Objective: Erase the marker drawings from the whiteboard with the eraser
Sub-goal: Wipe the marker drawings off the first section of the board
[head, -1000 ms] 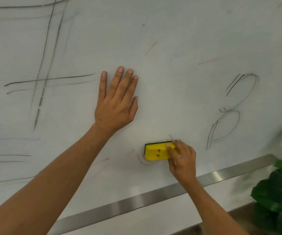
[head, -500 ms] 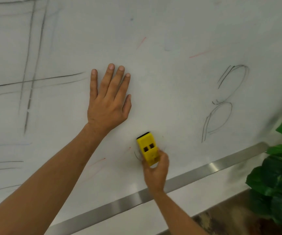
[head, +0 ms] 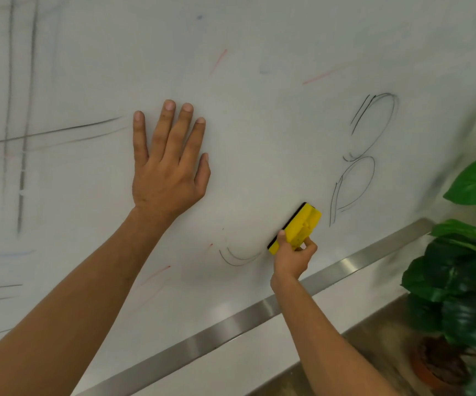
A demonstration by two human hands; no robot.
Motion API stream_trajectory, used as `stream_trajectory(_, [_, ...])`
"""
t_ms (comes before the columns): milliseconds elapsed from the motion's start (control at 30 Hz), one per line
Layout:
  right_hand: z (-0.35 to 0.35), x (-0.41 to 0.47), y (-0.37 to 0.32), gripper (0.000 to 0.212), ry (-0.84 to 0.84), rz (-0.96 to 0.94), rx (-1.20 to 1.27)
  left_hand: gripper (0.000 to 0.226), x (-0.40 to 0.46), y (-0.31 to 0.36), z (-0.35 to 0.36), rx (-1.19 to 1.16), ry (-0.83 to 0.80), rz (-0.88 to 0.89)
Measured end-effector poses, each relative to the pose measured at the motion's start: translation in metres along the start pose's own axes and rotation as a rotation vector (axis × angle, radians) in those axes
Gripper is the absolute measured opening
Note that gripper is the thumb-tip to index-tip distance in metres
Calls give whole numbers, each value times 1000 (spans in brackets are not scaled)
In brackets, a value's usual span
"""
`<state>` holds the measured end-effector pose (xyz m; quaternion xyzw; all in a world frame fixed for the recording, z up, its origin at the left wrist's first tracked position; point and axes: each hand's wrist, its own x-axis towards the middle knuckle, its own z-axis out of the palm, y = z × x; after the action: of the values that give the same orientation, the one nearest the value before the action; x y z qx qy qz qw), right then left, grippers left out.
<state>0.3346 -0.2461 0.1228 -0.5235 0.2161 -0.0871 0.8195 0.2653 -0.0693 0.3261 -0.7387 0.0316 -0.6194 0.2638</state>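
The whiteboard (head: 259,124) fills the view. My right hand (head: 292,258) grips a yellow eraser (head: 298,227) with a black felt edge, tilted and pressed to the board low down. Just left of it is a thin curved black mark (head: 235,260). To the eraser's right stand two looped black outlines (head: 368,150). My left hand (head: 168,164) lies flat on the board with fingers spread, up and left of the eraser. Crossed black lines (head: 25,132) mark the board's left side, with faint red streaks (head: 317,77) higher up.
A metal frame strip (head: 259,310) runs along the board's lower edge, sloping up to the right. A potted plant (head: 465,267) with big green leaves stands at the lower right, close to the board's corner.
The eraser swung from lying level to upright, then moved right and tilted. The curved mark it covered is now exposed to its left. My left hand stayed flat on the board.
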Motion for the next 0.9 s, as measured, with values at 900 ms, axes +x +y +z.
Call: stream_trajectory(900, [-2,-51,43,59,-206,-716,-293,46,-2,1,4,-24,-9,-6])
